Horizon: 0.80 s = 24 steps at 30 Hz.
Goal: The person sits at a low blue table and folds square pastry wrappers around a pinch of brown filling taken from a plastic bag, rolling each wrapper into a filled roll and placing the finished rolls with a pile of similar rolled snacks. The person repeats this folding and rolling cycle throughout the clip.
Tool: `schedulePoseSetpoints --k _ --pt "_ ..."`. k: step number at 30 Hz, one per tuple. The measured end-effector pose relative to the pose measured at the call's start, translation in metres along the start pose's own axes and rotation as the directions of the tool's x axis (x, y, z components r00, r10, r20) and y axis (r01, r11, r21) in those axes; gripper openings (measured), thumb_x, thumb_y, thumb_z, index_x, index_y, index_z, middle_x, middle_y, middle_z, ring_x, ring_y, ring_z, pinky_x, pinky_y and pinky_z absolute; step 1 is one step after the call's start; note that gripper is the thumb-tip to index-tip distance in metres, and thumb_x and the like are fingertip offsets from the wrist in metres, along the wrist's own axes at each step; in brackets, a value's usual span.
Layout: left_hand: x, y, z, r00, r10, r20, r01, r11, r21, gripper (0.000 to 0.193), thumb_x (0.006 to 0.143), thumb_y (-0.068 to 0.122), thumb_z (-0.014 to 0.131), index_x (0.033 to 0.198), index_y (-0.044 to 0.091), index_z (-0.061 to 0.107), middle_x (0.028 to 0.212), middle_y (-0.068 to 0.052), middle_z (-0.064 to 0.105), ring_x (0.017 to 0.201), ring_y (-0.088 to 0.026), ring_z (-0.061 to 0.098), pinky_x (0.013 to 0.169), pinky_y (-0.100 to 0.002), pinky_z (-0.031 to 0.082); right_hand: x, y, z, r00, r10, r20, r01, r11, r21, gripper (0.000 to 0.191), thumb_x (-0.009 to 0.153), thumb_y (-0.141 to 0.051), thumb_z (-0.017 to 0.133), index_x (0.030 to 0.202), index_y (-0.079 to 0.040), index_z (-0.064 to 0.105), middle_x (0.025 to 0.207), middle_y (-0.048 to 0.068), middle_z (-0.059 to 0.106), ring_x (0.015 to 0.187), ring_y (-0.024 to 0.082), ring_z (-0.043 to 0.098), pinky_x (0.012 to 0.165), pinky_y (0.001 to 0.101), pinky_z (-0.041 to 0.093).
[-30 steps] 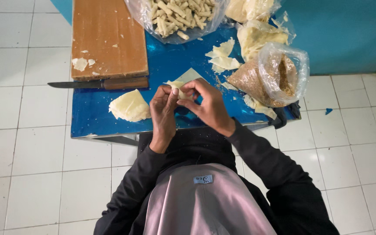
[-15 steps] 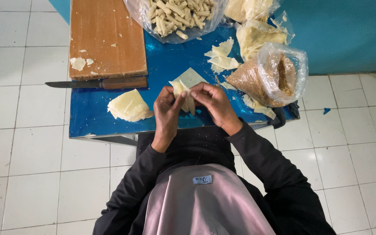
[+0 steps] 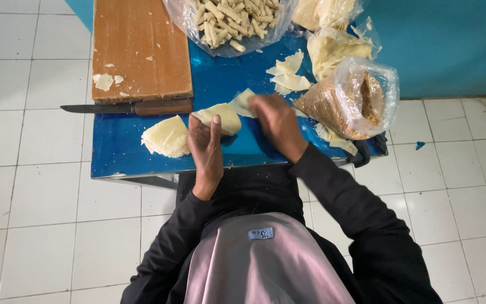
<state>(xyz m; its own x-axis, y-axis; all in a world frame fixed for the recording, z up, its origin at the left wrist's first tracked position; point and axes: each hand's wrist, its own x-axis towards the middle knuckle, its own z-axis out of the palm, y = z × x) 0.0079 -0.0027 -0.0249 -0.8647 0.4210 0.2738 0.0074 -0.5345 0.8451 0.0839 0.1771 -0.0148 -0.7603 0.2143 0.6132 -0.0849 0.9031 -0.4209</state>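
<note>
Pinching a pale wrapper sheet, both hands work — clear crumb bag right.

- One long knife with a brown wooden handle.
- One brown wooden cutting board.
- Two bare hands: left, right.
- One clear plastic bag of brown crumbs.
- One clear plastic bag of pale rolled sticks.

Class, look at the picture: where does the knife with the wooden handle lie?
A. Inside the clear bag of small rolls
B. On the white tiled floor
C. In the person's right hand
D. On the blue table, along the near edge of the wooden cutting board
D: the knife lies flat on the blue table, right along the near edge of the wooden cutting board, and neither hand touches it.
</note>
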Motion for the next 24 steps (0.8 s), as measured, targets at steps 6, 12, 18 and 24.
schedulePoseSetpoints --k 6,12,18,24 --pt "0.002 0.000 -0.003 1.000 -0.018 -0.011 0.018 1.000 0.025 0.016 0.110 0.014 0.061 0.120 0.004 0.053 0.101 -0.003 0.065 0.090 -0.006 0.059 0.078 -0.024 0.048 -0.018 -0.023 0.003 0.974 -0.188 0.123 0.206 0.966 -0.156 0.023 0.089 0.005 0.068 0.112 0.005 0.066 0.118 0.018 0.070 0.104 0.032 0.067 0.090 0.0395 0.055" --pt "0.004 -0.002 -0.001 0.998 -0.056 0.006 0.056 0.998 -0.002 0.017 0.108 0.015 0.063 0.119 0.004 0.055 0.105 -0.003 0.067 0.095 -0.006 0.060 0.083 -0.024 0.049 -0.003 -0.040 -0.011 0.986 -0.157 0.063 0.161 0.985 -0.056 0.022 0.093 -0.003 0.073 0.115 -0.004 0.069 0.121 0.013 0.070 0.106 0.030 0.070 0.091 0.0376 0.056" --pt "0.009 0.000 0.005 0.969 -0.225 0.104 0.242 0.952 -0.187 0.015 0.105 0.015 0.064 0.112 0.003 0.057 0.104 -0.004 0.069 0.094 -0.009 0.065 0.084 -0.027 0.054 0.004 -0.066 -0.016 0.991 0.106 0.080 -0.123 0.960 0.250 0.027 0.092 -0.013 0.078 0.115 -0.002 0.068 0.102 0.012 0.069 0.091 0.021 0.070 0.078 0.0318 0.055" --pt "0.011 0.004 0.004 0.929 -0.343 0.141 0.366 0.910 -0.197 0.013 0.103 0.018 0.060 0.105 0.005 0.060 0.100 -0.003 0.070 0.088 -0.010 0.067 0.080 -0.031 0.058 -0.016 -0.029 0.000 0.895 0.367 0.252 -0.445 0.750 0.490 0.015 0.106 -0.014 0.068 0.115 -0.004 0.075 0.097 0.005 0.072 0.086 0.012 0.066 0.073 0.0283 0.051"
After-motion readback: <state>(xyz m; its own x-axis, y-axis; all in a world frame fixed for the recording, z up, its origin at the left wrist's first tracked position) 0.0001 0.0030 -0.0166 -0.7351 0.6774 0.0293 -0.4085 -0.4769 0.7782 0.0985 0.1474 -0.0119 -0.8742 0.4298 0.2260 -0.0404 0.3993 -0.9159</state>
